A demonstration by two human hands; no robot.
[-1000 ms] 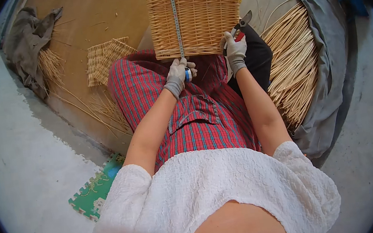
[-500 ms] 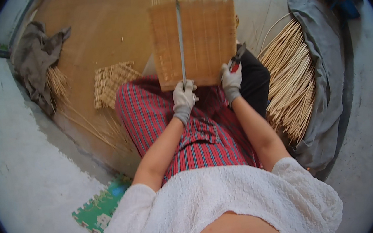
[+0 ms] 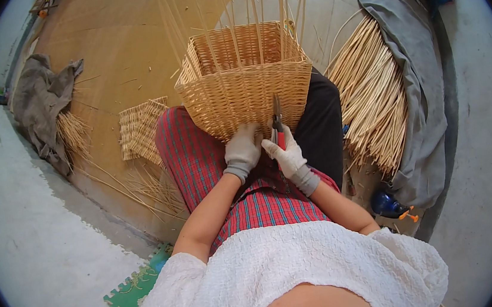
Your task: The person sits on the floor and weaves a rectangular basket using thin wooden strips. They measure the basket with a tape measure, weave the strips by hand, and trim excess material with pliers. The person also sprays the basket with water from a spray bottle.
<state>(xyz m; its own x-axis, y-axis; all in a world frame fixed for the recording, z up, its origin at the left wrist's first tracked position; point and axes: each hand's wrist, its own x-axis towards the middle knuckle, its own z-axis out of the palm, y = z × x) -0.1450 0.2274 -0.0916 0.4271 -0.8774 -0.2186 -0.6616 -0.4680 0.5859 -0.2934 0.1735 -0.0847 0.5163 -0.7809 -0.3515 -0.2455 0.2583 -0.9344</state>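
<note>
A woven wicker basket [image 3: 227,92] rests over my lap, its square opening facing up and long uncut stakes rising from its rim. My gloved left hand [image 3: 244,150] is at the basket's lower edge with curled fingers; what they hold is hidden. Just beside it, my gloved right hand [image 3: 285,155] grips red-handled pruning shears [image 3: 280,132], their dark blades pointing upward in front of the basket's near side.
Flat woven pieces [image 3: 143,131] and loose cane lie on the left, near grey cloth [image 3: 40,109]. A thick bundle of cane [image 3: 372,98] on grey sheeting is to the right, with a dark blue object [image 3: 386,201] below it. A green foam mat [image 3: 134,291] lies lower left.
The basket has swung from showing a flat woven face to showing its opening. The tape measure along it is no longer visible. Both hands moved closer together, the shears shifting left.
</note>
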